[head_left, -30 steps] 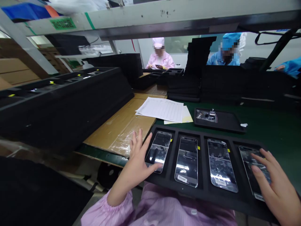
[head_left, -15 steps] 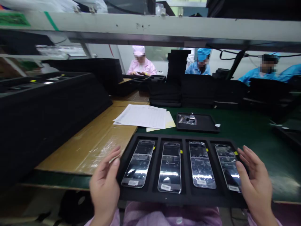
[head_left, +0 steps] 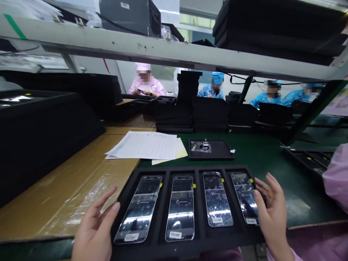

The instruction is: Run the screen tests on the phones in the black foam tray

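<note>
A black foam tray (head_left: 200, 208) lies in front of me at the front edge of the table, with several phones side by side in its slots. Each phone, such as the leftmost phone (head_left: 139, 210) and the rightmost phone (head_left: 243, 197), is screen up with a white label near the bottom and a yellow tab at its side. My left hand (head_left: 95, 226) is beside the tray's left edge, thumb and fingers apart. On the opposite side, my right hand (head_left: 273, 214) is open at the right edge, its thumb close to the rightmost phone. Neither hand visibly grips anything.
Papers (head_left: 146, 145) and a small black tray (head_left: 212, 149) with a bagged metal part lie beyond. Cardboard (head_left: 89, 192) covers the left side, beside a tall black stack (head_left: 40, 141). A shelf beam (head_left: 152, 50) crosses overhead. A co-worker's pink sleeve (head_left: 337, 174) is at right.
The whole view has shifted, so the tray and both hands appear lower and farther left. A co-worker's pink sleeve has come into view at right. Both hands stay beside the tray, still open.
</note>
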A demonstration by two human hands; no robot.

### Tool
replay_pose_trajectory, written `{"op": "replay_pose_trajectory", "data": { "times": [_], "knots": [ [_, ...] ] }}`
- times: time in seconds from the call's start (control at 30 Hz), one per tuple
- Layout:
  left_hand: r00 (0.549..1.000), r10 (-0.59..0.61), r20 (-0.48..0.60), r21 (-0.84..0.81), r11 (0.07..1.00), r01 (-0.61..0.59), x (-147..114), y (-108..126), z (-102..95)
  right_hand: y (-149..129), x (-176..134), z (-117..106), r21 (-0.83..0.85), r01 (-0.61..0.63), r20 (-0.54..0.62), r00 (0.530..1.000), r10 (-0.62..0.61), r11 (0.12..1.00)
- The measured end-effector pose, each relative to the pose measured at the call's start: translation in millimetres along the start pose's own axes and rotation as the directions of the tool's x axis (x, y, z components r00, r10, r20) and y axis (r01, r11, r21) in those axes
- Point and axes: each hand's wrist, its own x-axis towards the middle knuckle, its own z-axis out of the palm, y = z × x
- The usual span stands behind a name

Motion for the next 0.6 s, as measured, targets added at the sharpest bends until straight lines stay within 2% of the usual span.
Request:
{"op": "replay_pose_trajectory", "data": {
  "times": [0.1, 0.33, 0.5, 0.6],
  "knots": [
    [0.991, -0.127, 0.040, -0.103, 0.986, 0.131, 3, -3, -0.9, 1, 1, 3, -0.067, 0.007, 0.031, 1.000, -0.005, 0.998],
    [0.992, -0.121, 0.032, -0.133, 0.983, 0.124, 6, -5, 0.9, 8, 2, 5, -0.199, -0.070, 0.095, 0.991, 0.091, 0.977],
    [0.991, -0.127, 0.041, -0.175, 0.976, 0.133, 6, -5, 1.0, 15, 5, 3, -0.232, 0.034, 0.054, 0.998, -0.022, 0.972],
    [0.991, -0.117, 0.061, -0.183, 0.975, 0.126, 4, -7, -0.9, 13, 5, 1, -0.267, 0.045, 0.055, 0.998, -0.032, 0.963]
  ]
}}
